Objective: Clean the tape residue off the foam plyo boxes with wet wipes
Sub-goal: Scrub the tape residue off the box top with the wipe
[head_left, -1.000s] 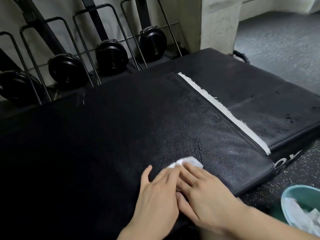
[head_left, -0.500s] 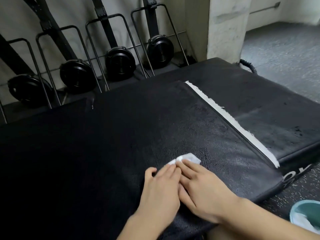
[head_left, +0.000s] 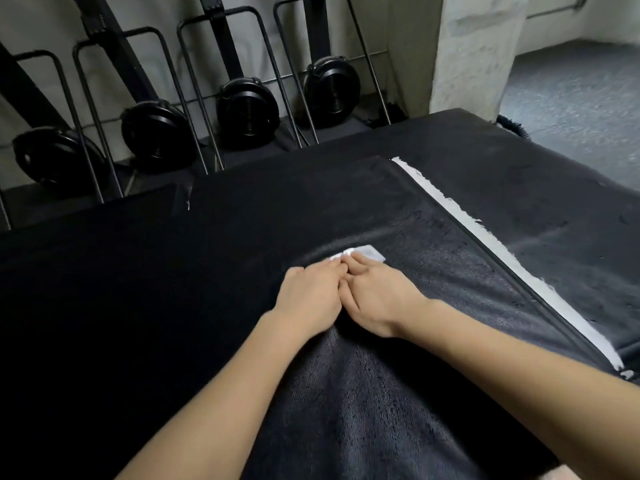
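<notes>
Black foam plyo box [head_left: 214,271] lies flat, its top damp in streaks. Both hands sit side by side on it, left hand [head_left: 311,296] and right hand [head_left: 377,299], fingers straight, pressing a white wet wipe [head_left: 367,252] against the surface. White tape residue [head_left: 502,247] runs along the seam to the right.

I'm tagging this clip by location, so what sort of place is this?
Most likely a gym: black foam plyo boxes, a row of upright rowing machines against the wall, and speckled rubber flooring.
</notes>
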Motion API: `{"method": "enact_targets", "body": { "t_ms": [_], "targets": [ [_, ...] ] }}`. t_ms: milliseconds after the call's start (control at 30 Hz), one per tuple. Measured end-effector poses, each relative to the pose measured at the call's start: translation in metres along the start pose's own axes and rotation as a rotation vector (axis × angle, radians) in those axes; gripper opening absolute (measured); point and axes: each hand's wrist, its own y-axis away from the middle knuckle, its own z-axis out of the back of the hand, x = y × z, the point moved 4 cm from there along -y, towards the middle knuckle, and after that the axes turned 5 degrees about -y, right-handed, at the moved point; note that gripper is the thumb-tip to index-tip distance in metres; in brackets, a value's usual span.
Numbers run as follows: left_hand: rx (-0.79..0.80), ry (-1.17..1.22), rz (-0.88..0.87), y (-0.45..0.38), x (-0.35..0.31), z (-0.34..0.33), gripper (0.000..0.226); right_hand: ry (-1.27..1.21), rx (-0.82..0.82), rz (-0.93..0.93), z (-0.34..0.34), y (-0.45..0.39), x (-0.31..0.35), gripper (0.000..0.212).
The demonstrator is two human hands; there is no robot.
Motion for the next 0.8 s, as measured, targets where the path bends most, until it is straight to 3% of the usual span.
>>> {"method": "enact_targets", "body": {
  "t_ms": [167, 433, 567, 800],
  "targets": [
    [-0.053, 0.027, 0.030, 0.010, -0.007, 0.003, 0.017, -0.064, -0.025, -0.018, 0.010, 0.009, 0.003, 0.037],
    [-0.073, -0.011, -0.101, 0.070, -0.035, -0.015, 0.037, 0.006, 0.025, 0.134, 0.016, 0.064, 0.037, 0.042],
    [-0.065, -0.089, -0.105, 0.030, -0.013, -0.008, 0.036, 0.073, 0.045, 0.200, 0.002, 0.028, 0.018, 0.040],
    [-0.081, -0.050, -0.027, -0.082, 0.054, -0.009, 0.035, 0.177, -0.061, 0.149, -0.030, -0.080, -0.046, 0.033]
  ]
}}
